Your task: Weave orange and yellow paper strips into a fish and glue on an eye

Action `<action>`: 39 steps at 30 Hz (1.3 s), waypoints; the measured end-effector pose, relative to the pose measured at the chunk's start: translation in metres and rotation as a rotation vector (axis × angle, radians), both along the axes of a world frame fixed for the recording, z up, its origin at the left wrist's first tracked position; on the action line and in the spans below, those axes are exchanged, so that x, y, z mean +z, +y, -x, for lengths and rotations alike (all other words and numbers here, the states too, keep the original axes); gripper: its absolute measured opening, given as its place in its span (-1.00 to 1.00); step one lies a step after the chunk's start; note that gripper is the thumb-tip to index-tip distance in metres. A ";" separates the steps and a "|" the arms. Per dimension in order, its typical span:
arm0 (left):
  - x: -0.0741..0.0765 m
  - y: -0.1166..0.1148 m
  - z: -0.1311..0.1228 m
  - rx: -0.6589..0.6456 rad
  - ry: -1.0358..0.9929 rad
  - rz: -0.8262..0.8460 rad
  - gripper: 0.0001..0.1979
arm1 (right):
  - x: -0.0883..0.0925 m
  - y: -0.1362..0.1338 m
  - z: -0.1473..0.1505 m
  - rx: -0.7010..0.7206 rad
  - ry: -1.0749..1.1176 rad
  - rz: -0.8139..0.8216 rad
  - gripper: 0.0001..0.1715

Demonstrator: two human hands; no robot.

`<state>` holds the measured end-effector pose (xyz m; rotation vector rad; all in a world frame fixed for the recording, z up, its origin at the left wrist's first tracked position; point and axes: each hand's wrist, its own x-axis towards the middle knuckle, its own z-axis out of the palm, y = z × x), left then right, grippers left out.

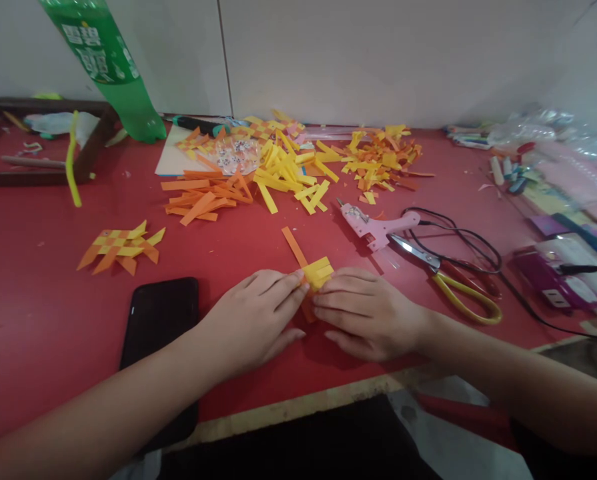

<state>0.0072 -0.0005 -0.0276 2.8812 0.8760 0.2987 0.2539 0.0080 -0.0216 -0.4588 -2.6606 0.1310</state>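
Paper strips, yellow over orange, lie mid-counter near its front edge, the left hand and right hand each with its grip clamped on them by the fingertips. Uneven pull could loosen or crease the folds. Glue gun and scissors crowd the right, where a wide swing might knock them; the left offers more room beyond the phone.

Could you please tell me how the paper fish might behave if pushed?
The paper fish, woven flat, is probably light and should slide easily across the table. Its pointed ends stick out, so they may bend if caught.
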 end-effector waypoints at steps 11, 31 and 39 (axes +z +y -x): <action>-0.001 0.001 0.000 0.008 0.018 -0.054 -0.49 | -0.004 0.001 0.007 -0.201 0.087 0.040 -0.81; -0.002 -0.003 0.001 -0.024 -0.082 -0.140 -0.53 | -0.010 0.003 0.002 -0.213 0.011 0.140 -0.63; 0.000 -0.004 0.000 -0.023 -0.118 -0.181 -0.59 | -0.010 -0.001 0.008 -0.258 -0.068 -0.044 -0.70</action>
